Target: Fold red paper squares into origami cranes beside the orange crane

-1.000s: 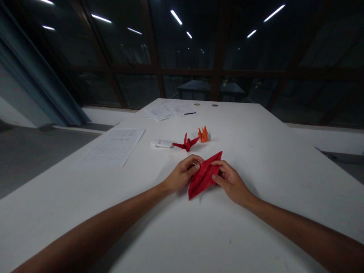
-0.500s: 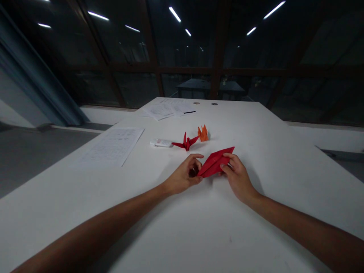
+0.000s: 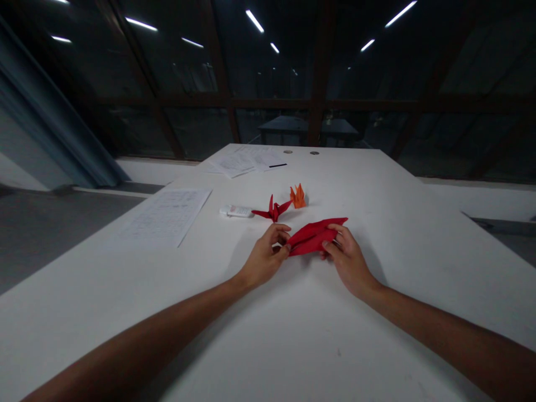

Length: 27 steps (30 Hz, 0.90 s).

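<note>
Folded red paper (image 3: 312, 237), one, clock centre. Hands, two: left hand (image 3: 266, 254), 8 o'clock; right hand (image 3: 348, 259), 4. Paper birds, two: red bird (image 3: 274, 211), 10; orange bird (image 3: 298, 197), 11. White object (image 3: 237, 211), one, 9–10. Lone printed sheet (image 3: 165, 218), one, 9. Overlapping sheets (image 3: 237, 163), several, count unclear, 10–11. Black stick (image 3: 278, 165), one, 11. Round discs (image 3: 288, 152), two, 11–12.

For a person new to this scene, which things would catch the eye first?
Probably the folded red paper, held by the left hand and right hand over the white table. Then the red paper crane and the orange paper figure, both beyond the hands.
</note>
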Motion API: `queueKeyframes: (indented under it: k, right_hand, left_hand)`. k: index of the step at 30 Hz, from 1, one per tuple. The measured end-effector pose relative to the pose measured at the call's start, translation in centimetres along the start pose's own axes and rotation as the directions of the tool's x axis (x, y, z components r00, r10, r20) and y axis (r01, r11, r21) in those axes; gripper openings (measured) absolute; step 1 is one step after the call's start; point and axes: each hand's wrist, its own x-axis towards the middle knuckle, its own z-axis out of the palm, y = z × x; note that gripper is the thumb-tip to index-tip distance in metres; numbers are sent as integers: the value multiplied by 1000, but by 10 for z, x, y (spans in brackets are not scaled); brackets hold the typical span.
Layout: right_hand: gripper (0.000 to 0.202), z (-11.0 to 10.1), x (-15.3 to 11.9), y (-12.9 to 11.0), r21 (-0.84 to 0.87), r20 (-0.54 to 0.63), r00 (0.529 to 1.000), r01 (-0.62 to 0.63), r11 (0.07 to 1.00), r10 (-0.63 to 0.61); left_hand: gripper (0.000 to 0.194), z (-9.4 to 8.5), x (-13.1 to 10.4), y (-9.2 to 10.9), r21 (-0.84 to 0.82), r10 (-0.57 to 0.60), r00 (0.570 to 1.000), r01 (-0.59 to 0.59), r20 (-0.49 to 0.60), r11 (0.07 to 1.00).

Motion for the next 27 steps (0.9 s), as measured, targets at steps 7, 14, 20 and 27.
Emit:
queueKeyframes:
  k: [7,14,20,27]
  right_hand:
    - [38,0,2,2,41,-35,999,-8,999,10]
    - [39,0,3,2,64,-39,999,-7,998,9]
    - [38,-1,3,4,46,-32,999,-13,999,15]
    - [42,-2,3,5,7,3,1000,-6,1000,6]
  left_hand:
    - [35,1,-1,0,61,50,998,-48,-27,997]
    - [33,0,-3,-1,251,150,985,-124,-88,960]
    - [28,0,-4,4,374,211,969,-151,-126,915]
    - [13,0,-5,12,347,174,985,-165,3,923]
